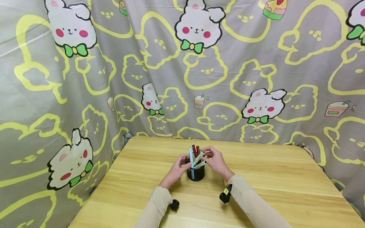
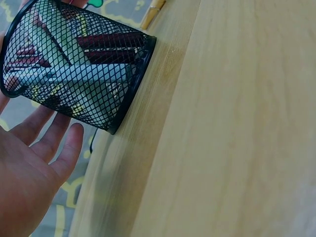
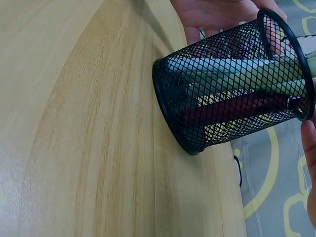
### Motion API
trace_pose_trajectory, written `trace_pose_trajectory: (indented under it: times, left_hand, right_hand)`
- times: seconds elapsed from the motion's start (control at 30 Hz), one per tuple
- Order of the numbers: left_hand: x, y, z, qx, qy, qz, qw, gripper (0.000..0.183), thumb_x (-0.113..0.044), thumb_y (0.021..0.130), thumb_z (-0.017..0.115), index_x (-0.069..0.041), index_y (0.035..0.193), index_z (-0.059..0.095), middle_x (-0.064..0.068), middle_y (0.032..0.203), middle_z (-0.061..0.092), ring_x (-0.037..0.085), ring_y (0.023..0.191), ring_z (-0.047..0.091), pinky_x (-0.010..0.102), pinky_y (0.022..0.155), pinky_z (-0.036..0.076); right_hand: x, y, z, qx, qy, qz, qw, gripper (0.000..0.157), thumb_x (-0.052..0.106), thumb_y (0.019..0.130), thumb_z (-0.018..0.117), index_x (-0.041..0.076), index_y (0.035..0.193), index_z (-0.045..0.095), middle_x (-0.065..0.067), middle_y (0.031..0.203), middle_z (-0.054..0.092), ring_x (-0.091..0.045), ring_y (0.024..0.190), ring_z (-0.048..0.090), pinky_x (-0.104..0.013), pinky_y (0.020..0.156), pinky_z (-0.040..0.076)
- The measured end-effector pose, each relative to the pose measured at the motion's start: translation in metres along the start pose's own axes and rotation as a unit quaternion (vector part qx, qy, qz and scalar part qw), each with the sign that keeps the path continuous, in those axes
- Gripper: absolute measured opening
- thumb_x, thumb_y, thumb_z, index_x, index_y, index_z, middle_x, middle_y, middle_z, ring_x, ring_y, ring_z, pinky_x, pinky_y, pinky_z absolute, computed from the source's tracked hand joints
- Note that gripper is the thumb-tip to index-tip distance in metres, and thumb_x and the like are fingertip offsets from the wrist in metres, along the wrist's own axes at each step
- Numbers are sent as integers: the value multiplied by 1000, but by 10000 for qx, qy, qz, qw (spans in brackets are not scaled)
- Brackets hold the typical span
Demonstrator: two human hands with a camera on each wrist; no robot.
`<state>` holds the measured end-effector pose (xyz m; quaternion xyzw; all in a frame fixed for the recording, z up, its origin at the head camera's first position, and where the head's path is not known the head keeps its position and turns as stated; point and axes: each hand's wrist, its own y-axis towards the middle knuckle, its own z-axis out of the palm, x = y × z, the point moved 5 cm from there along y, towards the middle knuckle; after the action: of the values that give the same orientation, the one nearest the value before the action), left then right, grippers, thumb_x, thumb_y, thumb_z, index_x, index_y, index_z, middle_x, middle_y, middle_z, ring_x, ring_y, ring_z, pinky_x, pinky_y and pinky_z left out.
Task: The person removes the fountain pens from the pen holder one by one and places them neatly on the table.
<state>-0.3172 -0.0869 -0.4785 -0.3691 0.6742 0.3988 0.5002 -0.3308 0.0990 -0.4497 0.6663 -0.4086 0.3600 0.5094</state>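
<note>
A black mesh pen holder (image 1: 196, 174) stands upright on the table, filled with pens. A light blue pen (image 1: 191, 156), dark red pens (image 1: 195, 151) and pale green pens (image 1: 201, 164) stick out of its top. My left hand (image 1: 180, 165) is at the holder's left side, thumb and forefinger by the rim. In the left wrist view, the other fingers (image 2: 49, 133) extend loosely beside the mesh. My right hand (image 1: 214, 160) reaches the rim from the right, pinching the upper end of a pale green pen between thumb and fingers. Its fingertips are partly hidden.
The wooden table (image 1: 137, 183) meets a grey cartoon-print curtain (image 1: 171, 69) behind it and at the left. A small brown wooden object (image 2: 152, 14) lies near the holder, mostly covered by the right wrist in the head view. Black wrist cameras (image 1: 225, 197) hang under both sleeves.
</note>
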Motion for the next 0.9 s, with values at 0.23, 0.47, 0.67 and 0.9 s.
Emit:
trace_pose_trajectory:
  times: [0.23, 0.47, 0.67, 0.9]
  left_hand:
    - [0, 0, 0, 29, -20, -53, 10000, 42, -12, 97, 54, 0, 134, 39, 23, 129, 49, 36, 120, 45, 44, 94, 42]
    - [1, 1, -1, 74, 20, -73, 9999, 43, -15, 97, 54, -2, 135, 39, 23, 129, 48, 36, 121, 45, 43, 94, 42]
    - [3, 3, -1, 30, 62, 36, 10000, 41, -14, 97, 54, 0, 133, 40, 22, 126, 50, 36, 118, 47, 42, 92, 44]
    - [4, 2, 0, -25, 59, -12, 10000, 43, -14, 96, 56, 0, 134, 40, 23, 125, 51, 36, 117, 48, 42, 92, 44]
  right_hand:
    - [15, -3, 0, 33, -106, -84, 9999, 22, -8, 80, 69, -7, 99, 59, -22, 104, 65, -39, 92, 62, -28, 72, 50]
    - [14, -3, -1, -72, -47, -104, 9999, 21, -8, 80, 69, -8, 98, 58, -23, 100, 65, -36, 90, 62, -28, 72, 49]
    - [17, -4, -8, -195, 207, -276, 9992, 21, -10, 80, 68, -9, 98, 58, -28, 101, 64, -33, 88, 63, -29, 75, 51]
    - [30, -5, -22, -524, 131, -651, 9964, 19, -11, 79, 69, -10, 95, 58, -24, 95, 66, -23, 81, 65, -23, 70, 50]
